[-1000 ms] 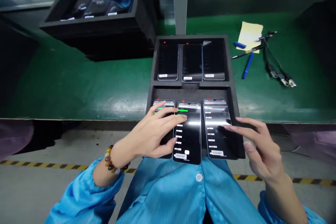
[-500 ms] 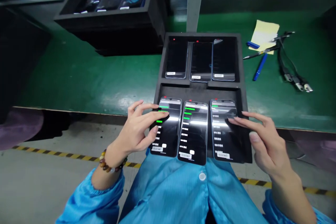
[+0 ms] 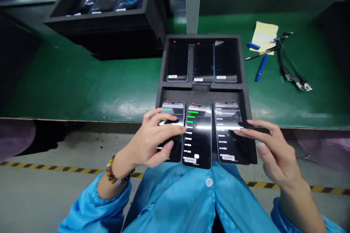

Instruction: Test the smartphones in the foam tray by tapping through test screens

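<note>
Three lit smartphones lie side by side in the near part of a black foam tray (image 3: 201, 94). My left hand (image 3: 155, 136) is over the left phone (image 3: 175, 107), covering much of its screen, and one fingertip reaches the left edge of the middle phone (image 3: 198, 142). Its fingers are stretched out and hold nothing. On the right, my right hand (image 3: 276, 149) extends a finger onto the screen of the right phone (image 3: 229, 143); its fingers are apart. White list lines show on the screens, with green lines on the left and middle phones.
Behind them, several dark-screened phones (image 3: 203, 62) fill the tray's far part. A black box (image 3: 101, 20) of wrapped phones stands at the back left. On the green table (image 3: 131, 83) lie yellow notes (image 3: 264, 34), a blue pen (image 3: 261, 67) and USB cables (image 3: 296, 80).
My left hand has moved right across the left phone to the middle phone's edge. On the right phone the list has scrolled, and its green line is gone. The view has shifted slightly.
</note>
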